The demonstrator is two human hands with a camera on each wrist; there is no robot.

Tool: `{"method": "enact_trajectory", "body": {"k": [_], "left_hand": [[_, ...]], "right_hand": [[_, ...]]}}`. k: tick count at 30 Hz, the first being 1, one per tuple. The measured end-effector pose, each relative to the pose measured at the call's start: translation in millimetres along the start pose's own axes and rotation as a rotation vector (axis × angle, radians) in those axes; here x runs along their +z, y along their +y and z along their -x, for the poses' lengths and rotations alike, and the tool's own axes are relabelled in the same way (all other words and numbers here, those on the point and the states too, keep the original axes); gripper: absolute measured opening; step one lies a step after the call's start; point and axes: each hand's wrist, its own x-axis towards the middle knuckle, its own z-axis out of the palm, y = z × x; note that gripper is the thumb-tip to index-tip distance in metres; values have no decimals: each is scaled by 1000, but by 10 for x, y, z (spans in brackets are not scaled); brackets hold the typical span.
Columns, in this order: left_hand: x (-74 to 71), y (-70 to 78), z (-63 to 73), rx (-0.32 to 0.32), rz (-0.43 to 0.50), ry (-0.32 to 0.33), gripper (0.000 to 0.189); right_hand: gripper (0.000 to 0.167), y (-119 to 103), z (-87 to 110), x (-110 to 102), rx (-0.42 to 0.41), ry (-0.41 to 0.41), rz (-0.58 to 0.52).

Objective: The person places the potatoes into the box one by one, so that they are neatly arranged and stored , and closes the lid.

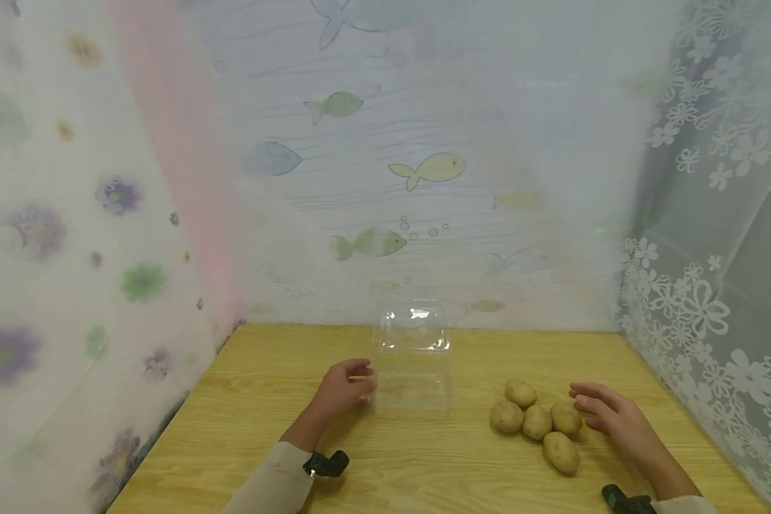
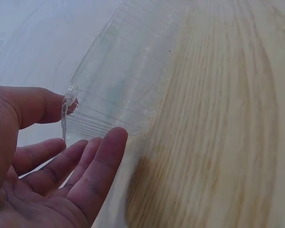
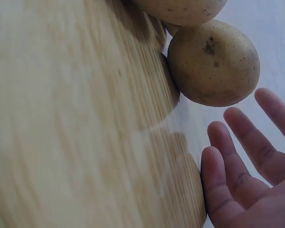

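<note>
Here, box (image 1: 414,353) and potatoes (image 1: 537,422) rest on the tabletop (image 1: 437,464): left grip (image 1: 343,389) loosely spread at the box, right grip (image 1: 615,420) wide and empty beside the potatoes. The latter should be firm, held mid-body; the box flimsy, held by its rim (image 2: 64,118).

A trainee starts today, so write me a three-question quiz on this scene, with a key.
1. How many potatoes lie on the table?
2. True or false: the lid of the clear box is open.
3. Which hand is at the box? A) left B) right C) neither

Key:
1. Five.
2. True; the lid stands raised at the back.
3. A; the left hand is at the box's side, while the right hand is by the potatoes.
</note>
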Motion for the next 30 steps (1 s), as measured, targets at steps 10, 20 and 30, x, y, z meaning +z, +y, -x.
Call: {"method": "enact_trajectory", "body": {"k": [10, 20, 30], "left_hand": [[-8, -2, 134, -27, 72, -25, 61], [-33, -8, 274, -21, 85, -68, 63], [-18, 10, 377, -26, 91, -92, 66]], "right_hand": [[58, 8, -11, -1, 14, -10, 5], [51, 33, -1, 2, -18, -8, 98], [55, 62, 12, 17, 16, -12, 135]]}}
